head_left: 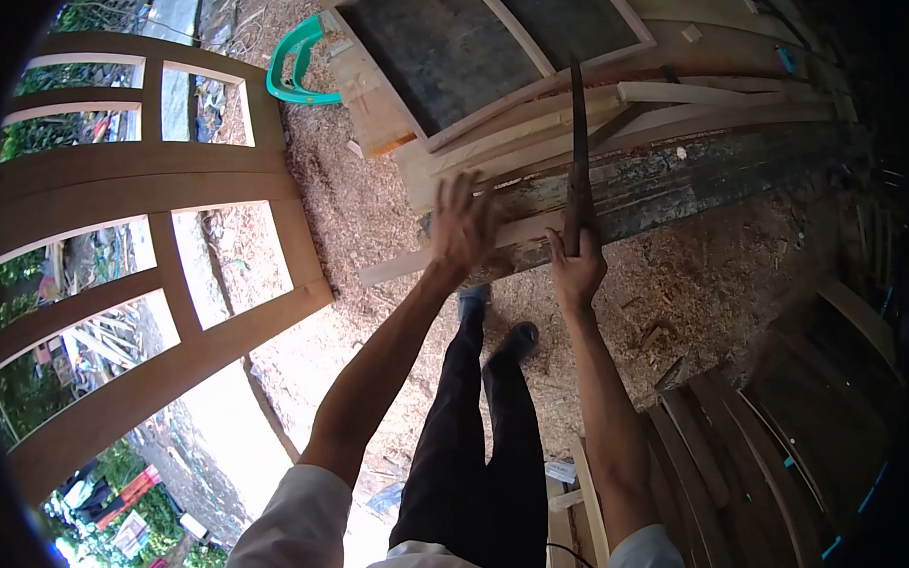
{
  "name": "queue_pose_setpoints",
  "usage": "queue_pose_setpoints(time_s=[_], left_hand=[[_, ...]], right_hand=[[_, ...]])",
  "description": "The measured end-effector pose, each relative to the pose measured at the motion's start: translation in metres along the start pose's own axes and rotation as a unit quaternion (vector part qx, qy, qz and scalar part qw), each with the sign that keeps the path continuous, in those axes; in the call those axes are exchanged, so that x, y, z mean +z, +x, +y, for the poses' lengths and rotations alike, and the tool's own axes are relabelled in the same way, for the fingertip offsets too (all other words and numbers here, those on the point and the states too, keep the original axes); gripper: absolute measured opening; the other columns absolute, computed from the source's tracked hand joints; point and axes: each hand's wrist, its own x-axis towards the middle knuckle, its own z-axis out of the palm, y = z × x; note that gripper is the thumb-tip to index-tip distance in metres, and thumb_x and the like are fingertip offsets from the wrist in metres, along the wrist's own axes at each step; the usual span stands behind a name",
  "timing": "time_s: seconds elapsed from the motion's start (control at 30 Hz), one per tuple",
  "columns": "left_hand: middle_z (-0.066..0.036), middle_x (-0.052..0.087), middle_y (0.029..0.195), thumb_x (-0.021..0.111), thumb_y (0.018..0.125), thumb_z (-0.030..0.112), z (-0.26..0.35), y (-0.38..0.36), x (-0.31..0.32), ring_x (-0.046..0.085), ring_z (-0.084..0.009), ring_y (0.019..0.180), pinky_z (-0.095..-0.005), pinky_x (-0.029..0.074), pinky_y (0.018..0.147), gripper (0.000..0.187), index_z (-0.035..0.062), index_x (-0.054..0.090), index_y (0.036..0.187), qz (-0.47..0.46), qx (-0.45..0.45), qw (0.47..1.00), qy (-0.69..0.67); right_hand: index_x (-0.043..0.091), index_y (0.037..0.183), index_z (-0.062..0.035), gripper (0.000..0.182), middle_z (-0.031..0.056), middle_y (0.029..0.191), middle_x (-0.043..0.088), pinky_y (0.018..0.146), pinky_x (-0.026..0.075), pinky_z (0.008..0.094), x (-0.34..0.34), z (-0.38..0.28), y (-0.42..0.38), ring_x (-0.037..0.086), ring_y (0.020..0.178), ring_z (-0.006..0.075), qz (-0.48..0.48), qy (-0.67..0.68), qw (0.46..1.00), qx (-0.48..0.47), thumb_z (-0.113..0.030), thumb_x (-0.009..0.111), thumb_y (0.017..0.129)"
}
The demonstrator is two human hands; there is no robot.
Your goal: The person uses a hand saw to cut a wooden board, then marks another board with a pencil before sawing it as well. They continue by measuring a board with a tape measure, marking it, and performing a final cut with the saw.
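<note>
My right hand (579,276) is closed around the handle of a handsaw (580,138), whose dark blade points away from me, seen nearly edge-on. Fingers spread and slightly blurred, my left hand (460,227) is over a narrow wooden strip (400,269). That strip runs from left of my left hand across toward the saw handle, along the near edge of a worn, paint-stained workbench plank (668,181). Part of the strip is hidden under my left hand and wrist.
Beyond the bench plank lie long boards (540,127) and a framed dark panel (433,53). A green plastic chair (300,63) stands at the back left. A large wooden frame (168,184) fills the left side. Stacked planks (709,443) lie at right; wood shavings (337,200) cover the ground.
</note>
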Motion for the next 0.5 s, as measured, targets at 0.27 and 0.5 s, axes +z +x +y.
queue_pose_setpoints(time_s=[0.27, 0.5], left_hand=[[-0.018, 0.043, 0.138, 0.043, 0.094, 0.040, -0.0094, -0.0054, -0.0003, 0.037, -0.0341, 0.129, -0.0467, 0.024, 0.109, 0.052, 0.0016, 0.048, 0.128, -0.032, -0.111, 0.993, -0.012], [-0.015, 0.049, 0.127, 0.046, 0.093, 0.038, -0.0065, -0.0021, -0.0013, 0.044, -0.0333, 0.119, -0.0454, 0.032, 0.099, 0.043, 0.0040, 0.054, 0.118, 0.001, -0.094, 0.995, -0.015]], right_hand=[[0.055, 0.071, -0.0040, 0.029, 0.0154, 0.070, 0.054, 0.062, 0.043, 0.0459, -0.0028, -0.0062, 0.0006, 0.054, 0.069, 0.0372, -0.001, -0.073, 0.997, -0.035, -0.020, 0.080, 0.072], [0.055, 0.071, -0.0053, 0.027, 0.0143, 0.068, 0.054, 0.061, 0.044, 0.0449, 0.0007, -0.0018, 0.0063, 0.055, 0.068, 0.0363, 0.008, -0.080, 0.994, -0.071, -0.020, 0.078, 0.072]])
